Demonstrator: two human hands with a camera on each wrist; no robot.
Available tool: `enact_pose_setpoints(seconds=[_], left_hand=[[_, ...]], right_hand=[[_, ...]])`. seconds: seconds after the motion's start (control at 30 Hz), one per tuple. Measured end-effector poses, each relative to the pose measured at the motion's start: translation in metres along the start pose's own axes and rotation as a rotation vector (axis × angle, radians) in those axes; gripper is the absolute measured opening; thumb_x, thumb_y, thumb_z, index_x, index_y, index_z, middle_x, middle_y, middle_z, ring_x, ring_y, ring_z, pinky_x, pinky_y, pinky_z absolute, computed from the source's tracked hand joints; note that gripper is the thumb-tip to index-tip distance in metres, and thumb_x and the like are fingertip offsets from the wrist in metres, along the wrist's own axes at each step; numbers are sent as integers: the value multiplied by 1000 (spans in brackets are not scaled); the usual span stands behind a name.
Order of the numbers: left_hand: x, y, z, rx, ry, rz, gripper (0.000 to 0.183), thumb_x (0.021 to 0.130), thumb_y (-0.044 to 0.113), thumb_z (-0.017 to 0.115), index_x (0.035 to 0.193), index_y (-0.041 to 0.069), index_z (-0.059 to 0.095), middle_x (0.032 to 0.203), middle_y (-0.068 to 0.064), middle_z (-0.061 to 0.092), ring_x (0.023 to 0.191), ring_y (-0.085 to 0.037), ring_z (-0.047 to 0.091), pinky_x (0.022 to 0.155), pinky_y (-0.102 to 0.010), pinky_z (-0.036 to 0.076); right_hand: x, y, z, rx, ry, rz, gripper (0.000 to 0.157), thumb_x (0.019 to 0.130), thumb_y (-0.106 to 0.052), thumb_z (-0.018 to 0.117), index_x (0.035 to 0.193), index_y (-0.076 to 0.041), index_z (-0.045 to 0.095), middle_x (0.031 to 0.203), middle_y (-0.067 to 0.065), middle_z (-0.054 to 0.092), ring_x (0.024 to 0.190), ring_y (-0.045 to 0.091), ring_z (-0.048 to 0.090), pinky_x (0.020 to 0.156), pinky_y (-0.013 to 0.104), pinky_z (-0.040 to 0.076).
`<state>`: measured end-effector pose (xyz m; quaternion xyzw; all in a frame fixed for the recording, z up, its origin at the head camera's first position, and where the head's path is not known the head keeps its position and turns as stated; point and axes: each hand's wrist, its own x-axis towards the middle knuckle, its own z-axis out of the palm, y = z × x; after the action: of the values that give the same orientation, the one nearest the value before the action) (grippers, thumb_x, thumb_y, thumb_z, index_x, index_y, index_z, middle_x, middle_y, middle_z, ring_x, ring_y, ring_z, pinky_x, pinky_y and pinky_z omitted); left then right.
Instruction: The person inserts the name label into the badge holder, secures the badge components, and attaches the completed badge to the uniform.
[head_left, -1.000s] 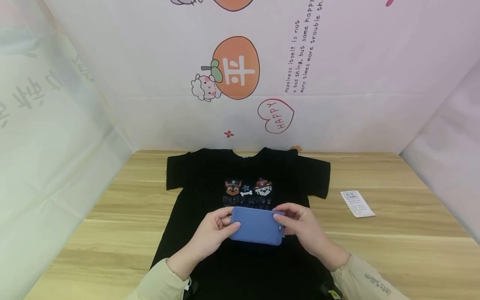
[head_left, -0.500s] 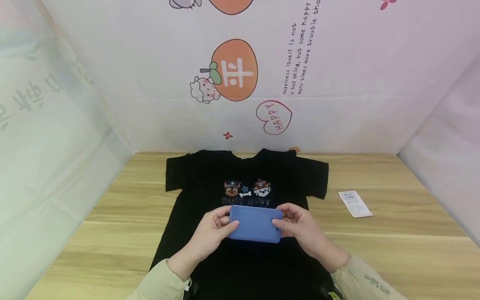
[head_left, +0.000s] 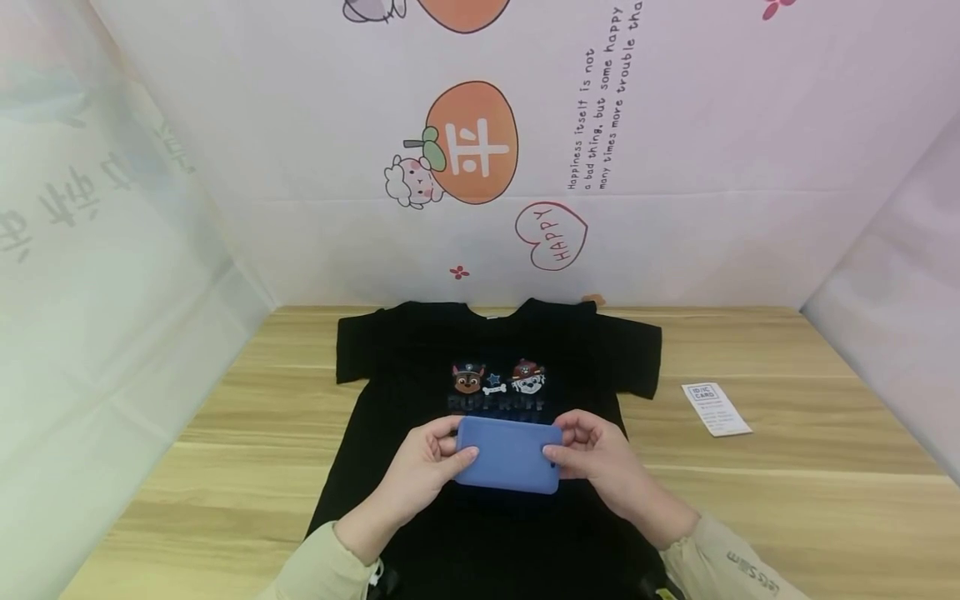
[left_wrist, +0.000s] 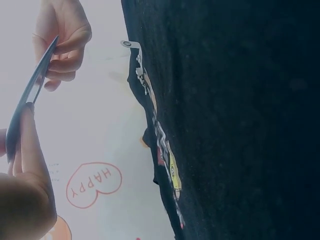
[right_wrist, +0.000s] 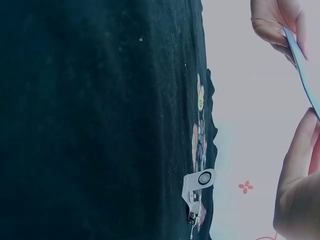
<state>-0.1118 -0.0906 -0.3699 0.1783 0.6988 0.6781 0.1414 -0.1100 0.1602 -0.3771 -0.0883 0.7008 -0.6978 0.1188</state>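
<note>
A flat blue card holder (head_left: 508,455) is held level between both hands, above a black T-shirt (head_left: 487,533). My left hand (head_left: 420,468) pinches its left end, thumb on top and fingers beneath. Its right end is pinched by my right hand (head_left: 606,463), the thumb beside a small dark spot near the edge. From the side, in the left wrist view, the card holder (left_wrist: 31,87) looks thin and clear of the shirt. A whitish strap (right_wrist: 201,181) with a round metal snap appears against the shirt in the right wrist view; the head view does not show it.
A white paper slip (head_left: 716,410) printed "ID/IC CARD" lies to the right on the wood-grain table (head_left: 757,517). Behind the table stands a printed white cloth wall (head_left: 675,250), with more pale cloth at both sides. The T-shirt has a cartoon dog print (head_left: 497,382).
The card holder has shifted slightly left in the head view. A shiny bit by my right thumb, seen a second ago, now appears only as a dark spot. Both hands keep their hold.
</note>
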Motion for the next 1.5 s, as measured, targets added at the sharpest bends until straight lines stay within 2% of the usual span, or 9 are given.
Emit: enact_pose_setpoints(seconds=[0.17, 0.53, 0.97, 1.13, 1.5], left_hand=[[1, -2, 1, -1, 12, -17, 34, 93, 1, 55, 124, -10, 50, 111, -30, 63, 97, -23, 67, 83, -30, 55], [0, -3, 2, 0, 28, -28, 33, 92, 1, 56, 123, -10, 51, 109, -29, 64, 99, -27, 66, 85, -34, 54], [1, 0, 2, -1, 39, -33, 33, 91, 1, 59, 121, -10, 53, 104, -28, 66, 94, -28, 68, 83, -35, 55], [4, 1, 2, 12, 41, -35, 32, 90, 0, 60, 119, -10, 54, 101, -29, 67, 91, -28, 69, 79, -33, 56], [6, 1, -1, 61, 78, -31, 29, 88, 0, 63, 115, -9, 57, 97, -26, 69, 91, -28, 69, 80, -35, 56]], right_hand=[[-1, 0, 1, -5, 6, 7, 23, 88, -11, 67, 102, 0, 53, 77, -4, 59, 74, 8, 63, 73, 35, 58], [-1, 1, 0, -6, -6, 14, 23, 89, -10, 65, 103, 2, 52, 79, -3, 62, 77, 10, 66, 74, 36, 58], [0, 3, 0, 7, -15, -3, 18, 89, -9, 65, 101, -3, 53, 79, -4, 61, 77, 9, 65, 73, 36, 58], [-1, 3, 0, 17, -13, 8, 16, 89, -9, 64, 100, -6, 53, 79, -5, 59, 78, 9, 65, 72, 35, 58], [1, 2, -1, 23, -44, -8, 19, 90, -9, 63, 104, -1, 53, 82, -5, 64, 80, 10, 67, 75, 37, 58]])
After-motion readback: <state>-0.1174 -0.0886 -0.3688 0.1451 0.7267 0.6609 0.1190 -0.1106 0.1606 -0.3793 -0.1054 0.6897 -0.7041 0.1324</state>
